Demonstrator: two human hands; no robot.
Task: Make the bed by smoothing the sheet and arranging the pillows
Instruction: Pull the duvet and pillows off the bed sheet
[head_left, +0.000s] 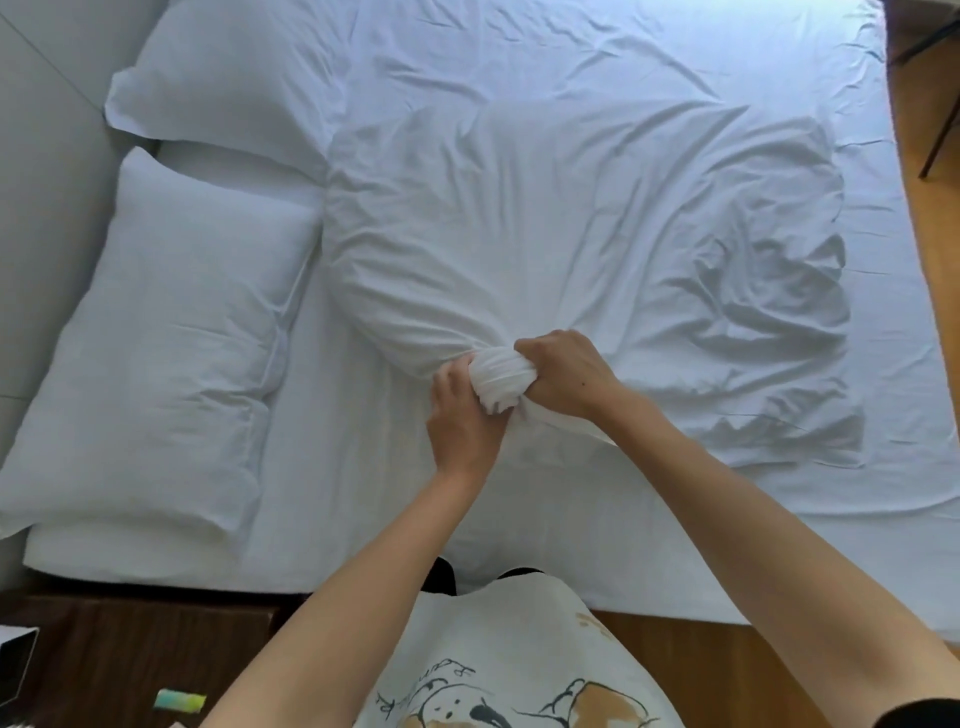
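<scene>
A white bed with a wrinkled sheet (675, 62) fills the view. Two white pillows lie at the left: one at the back (228, 78), one nearer (171, 332). A third pillow in a loose, creased white case (545, 218) lies across the middle of the bed. Its near end is gathered into a twisted bunch of cloth (501, 382). My left hand (460, 421) grips the bunch from the left and below. My right hand (566, 371) grips it from the right. The slack part of the case spreads flat to the right.
A grey wall or headboard (47, 156) runs along the left. A dark wooden bedside table (130, 649) with small items stands at the lower left. Wooden floor (924, 218) shows to the right, with dark furniture legs (935, 130) at the upper right.
</scene>
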